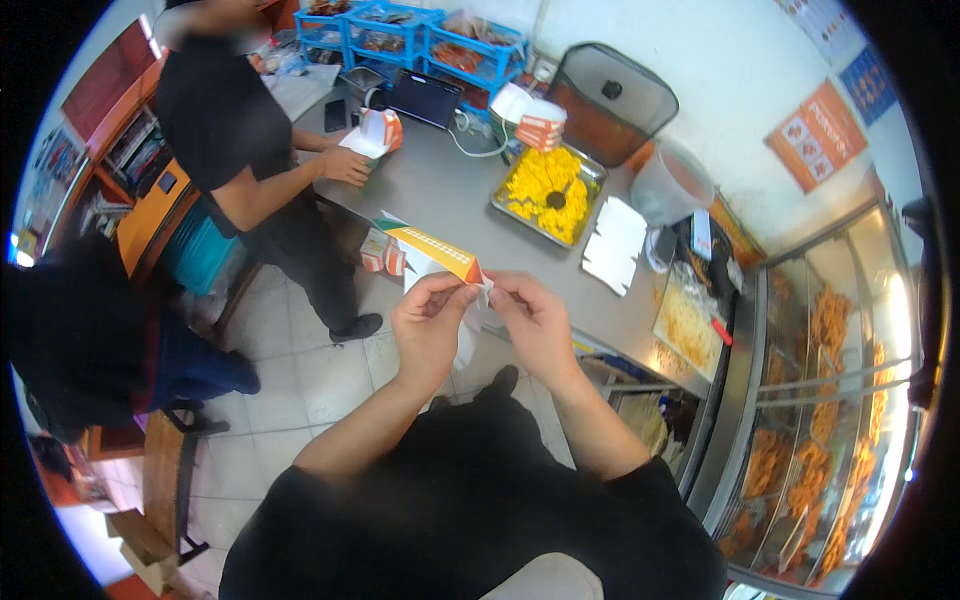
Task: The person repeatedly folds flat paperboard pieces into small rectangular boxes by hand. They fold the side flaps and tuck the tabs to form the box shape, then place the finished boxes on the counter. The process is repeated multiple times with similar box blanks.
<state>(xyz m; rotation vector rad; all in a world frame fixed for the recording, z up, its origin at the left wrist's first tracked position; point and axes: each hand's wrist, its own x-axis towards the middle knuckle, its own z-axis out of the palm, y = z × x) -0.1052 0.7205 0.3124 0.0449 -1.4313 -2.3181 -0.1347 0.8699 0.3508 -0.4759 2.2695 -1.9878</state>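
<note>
In front of my body I hold a partly folded cardboard food carton (432, 248), white inside with yellow, orange and green print outside. My left hand (430, 325) pinches its near corner between thumb and fingers. Beside it, my right hand (530, 315) grips the same corner, thumb close to the left thumb. My fingers hide the fold itself. Beyond my hands, on the steel counter (440, 190), lies a flat white unfolded carton (615, 245). A metal tray of yellow rice (545, 195) sits left of it, with a dark round utensil in the rice.
At the left a co-worker's hands (350, 165) hold another carton (375, 135). Stacked folded cartons (540, 125) stand behind the rice, near a dark mesh cover (612, 100) and translucent bucket (672, 185). A cutting board (688, 325) and glass cabinet of fried food (815, 400) are right.
</note>
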